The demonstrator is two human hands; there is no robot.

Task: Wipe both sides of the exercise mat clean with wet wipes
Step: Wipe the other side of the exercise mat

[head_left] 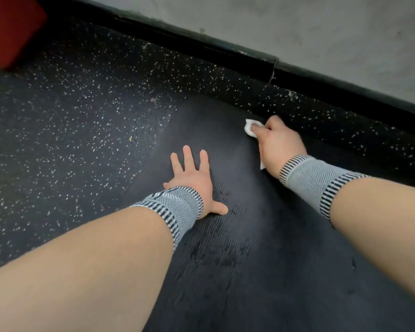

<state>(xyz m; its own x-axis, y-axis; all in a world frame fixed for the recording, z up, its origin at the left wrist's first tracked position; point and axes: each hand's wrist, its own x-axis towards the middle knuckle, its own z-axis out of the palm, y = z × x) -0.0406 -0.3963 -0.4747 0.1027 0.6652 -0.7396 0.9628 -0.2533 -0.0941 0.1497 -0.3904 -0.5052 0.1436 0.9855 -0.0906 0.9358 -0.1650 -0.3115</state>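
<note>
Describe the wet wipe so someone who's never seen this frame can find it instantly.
Start at the dark exercise mat lying on the speckled floor beside the wall. Follow the right hand out to the mat's far edge, near the wall. The wet wipe is the crumpled white wad in that hand's grip, the only white thing against the black mat.

Exercise mat (261, 248) lying flat on the floor (70, 140), its far end near the baseboard (225, 51) at the foot of the wall (297, 27). Left hand (194, 178) rests flat on the mat's middle. Right hand (279, 140), farther ahead and to the right, holds a wet wipe (249, 128) against the mat near its far edge. A block (10, 27) stands at far left.
</note>
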